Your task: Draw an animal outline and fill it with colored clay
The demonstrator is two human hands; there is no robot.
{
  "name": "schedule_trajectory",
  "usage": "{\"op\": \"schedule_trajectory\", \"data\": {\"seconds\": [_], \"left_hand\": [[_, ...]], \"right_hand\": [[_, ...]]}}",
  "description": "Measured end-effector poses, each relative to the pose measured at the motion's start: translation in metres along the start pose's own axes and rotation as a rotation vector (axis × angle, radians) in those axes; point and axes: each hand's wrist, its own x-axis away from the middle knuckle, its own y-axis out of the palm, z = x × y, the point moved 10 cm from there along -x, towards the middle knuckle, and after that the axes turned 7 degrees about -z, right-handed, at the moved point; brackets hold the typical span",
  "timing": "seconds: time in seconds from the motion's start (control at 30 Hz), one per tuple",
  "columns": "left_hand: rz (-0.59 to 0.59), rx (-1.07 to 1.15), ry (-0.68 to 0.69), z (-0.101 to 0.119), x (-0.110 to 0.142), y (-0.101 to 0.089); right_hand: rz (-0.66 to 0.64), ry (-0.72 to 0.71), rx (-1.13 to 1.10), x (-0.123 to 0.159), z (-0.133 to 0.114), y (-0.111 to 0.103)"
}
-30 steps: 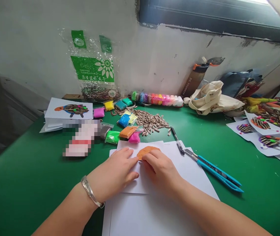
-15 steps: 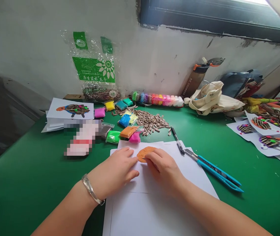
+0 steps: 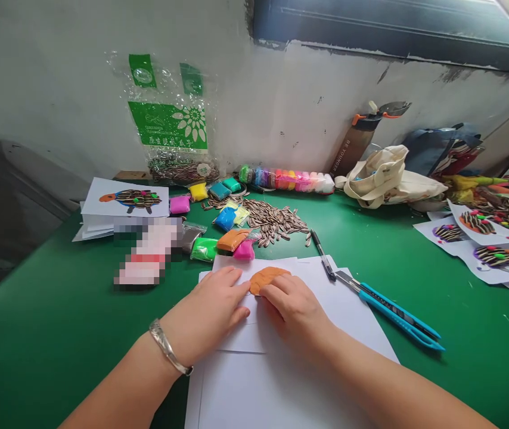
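Observation:
A flat, rounded piece of orange clay (image 3: 267,277) lies on white paper (image 3: 245,381), its surface lightly dented. My left hand (image 3: 212,310), with a silver bracelet at the wrist, rests flat on the paper, fingers stretched out and a fingertip at the clay's left edge. At the clay's lower edge, my right hand (image 3: 297,307) has its fingers pinched together and bent down. A small dark sliver shows near those fingertips; what they hold is mostly hidden.
Behind the paper lie clay packets (image 3: 233,239) and a pile of sunflower seeds (image 3: 276,219). A pen (image 3: 323,255) and a blue utility knife (image 3: 393,313), blade showing, lie to the right. Seed-covered pictures (image 3: 124,199) are stacked at left, with others (image 3: 496,257) at far right.
My right hand shifted slightly right and up over the clay, then came back to its lower edge, fingers still pinched. My left hand has barely moved.

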Motion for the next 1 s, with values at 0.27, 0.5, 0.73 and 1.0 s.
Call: {"op": "schedule_trajectory", "data": {"seconds": [0.27,0.5,0.73,1.0], "left_hand": [[-0.004,0.037,0.013,-0.004,0.005,-0.006],[-0.006,-0.023,0.003,-0.001,0.004,-0.003],[-0.026,-0.046,-0.018,0.002,0.003,-0.002],[-0.042,-0.042,0.001,0.001,0.010,-0.001]], "right_hand": [[0.028,0.020,-0.068,0.000,0.001,-0.007],[-0.003,-0.005,-0.063,0.002,0.000,0.001],[-0.059,0.021,-0.014,0.004,0.004,0.008],[-0.045,0.011,-0.035,0.005,0.003,0.006]]}}
